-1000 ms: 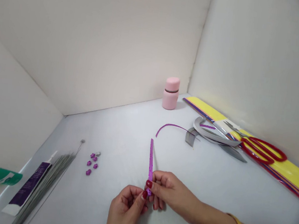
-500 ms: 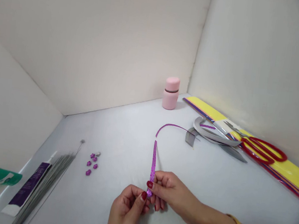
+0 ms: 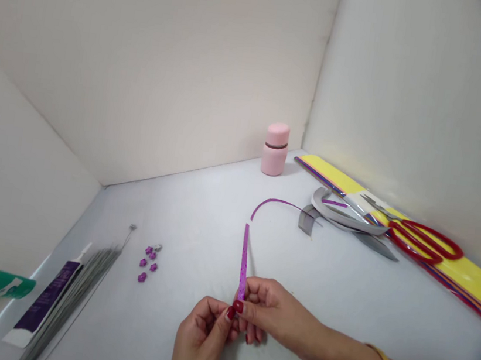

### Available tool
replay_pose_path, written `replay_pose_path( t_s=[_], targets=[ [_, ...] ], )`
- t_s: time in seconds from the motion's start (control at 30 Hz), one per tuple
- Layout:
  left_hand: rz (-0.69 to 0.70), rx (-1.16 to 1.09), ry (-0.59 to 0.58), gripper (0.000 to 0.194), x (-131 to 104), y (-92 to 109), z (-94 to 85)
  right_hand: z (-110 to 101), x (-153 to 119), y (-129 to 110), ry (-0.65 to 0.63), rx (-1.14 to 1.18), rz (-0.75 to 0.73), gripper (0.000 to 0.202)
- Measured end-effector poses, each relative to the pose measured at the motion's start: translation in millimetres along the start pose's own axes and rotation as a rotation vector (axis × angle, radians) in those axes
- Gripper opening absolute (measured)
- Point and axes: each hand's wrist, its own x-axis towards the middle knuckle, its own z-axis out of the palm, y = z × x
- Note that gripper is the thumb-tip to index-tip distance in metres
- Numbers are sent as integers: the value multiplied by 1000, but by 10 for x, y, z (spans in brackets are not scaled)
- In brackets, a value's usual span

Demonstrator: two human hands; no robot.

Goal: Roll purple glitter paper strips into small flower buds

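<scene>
now i'm sliding my right hand (image 3: 276, 314) down so its thumb is meeting that of my left hand (image 3: 200, 340), both pinching the purple strip's (image 3: 244, 257) near end over the table (image 3: 199, 222), the 2 thumbs hiding that end from me.

Upright pink jar (image 3: 275, 150), red-handled scissors (image 3: 402, 224) across yellow pack (image 3: 479, 282)
</scene>
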Motion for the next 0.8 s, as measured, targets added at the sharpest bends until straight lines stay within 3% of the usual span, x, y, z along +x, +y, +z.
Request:
replay_pose_path(
  t_s=[0.13,0.23,0.43,0.57,0.8],
  targets=[
    [-15,30,16,27,-6,7,9,11,-4,-23,3,18,9,27],
    [17,-20,-45,23,-13,7,26,15,4,-21,23,37,3,28],
    [312,64,-16,19,-6,-117,6,24,21,-8,71,62,10,30],
    [324,52,-112,15,13,-181,-20,44,20,-12,94,57,13,30],
    [318,-38,-206,14,0,-110,4,55,10,-12,96,53,6,33]
  ],
)
